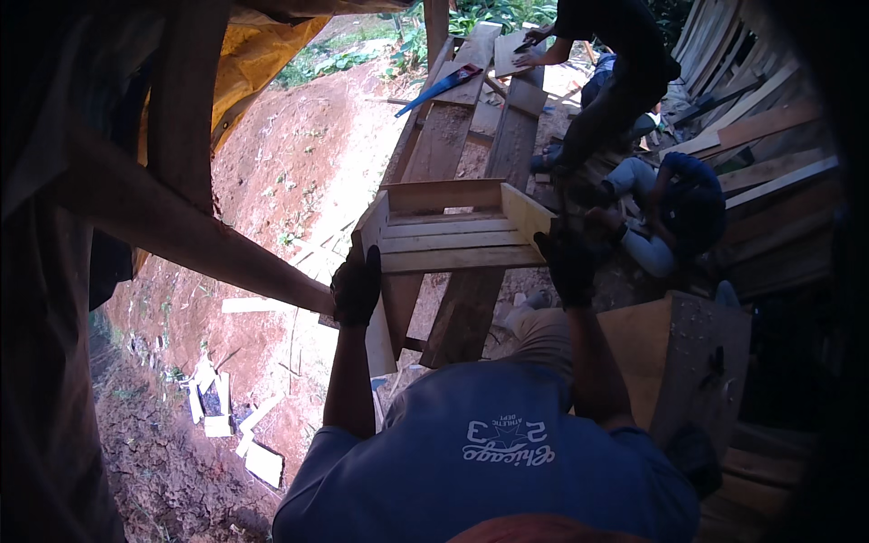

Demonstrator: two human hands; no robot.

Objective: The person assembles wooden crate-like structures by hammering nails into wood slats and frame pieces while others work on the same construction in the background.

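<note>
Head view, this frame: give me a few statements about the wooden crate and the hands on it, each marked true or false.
1. Both hands wear dark gloves. True: the left hand and the right hand are both gloved.
2. The wooden crate is gripped at its two sides. True: one hand is on each end.
3. The crate is filled with soil. False: it is empty, and its slatted bottom shows.
4. A blue-handled handsaw lies on the planks beyond the crate. True.
5. Nobody else is in view. False: a person in dark clothes bends over a board farther off, and another person in blue crouches at the right.
</note>
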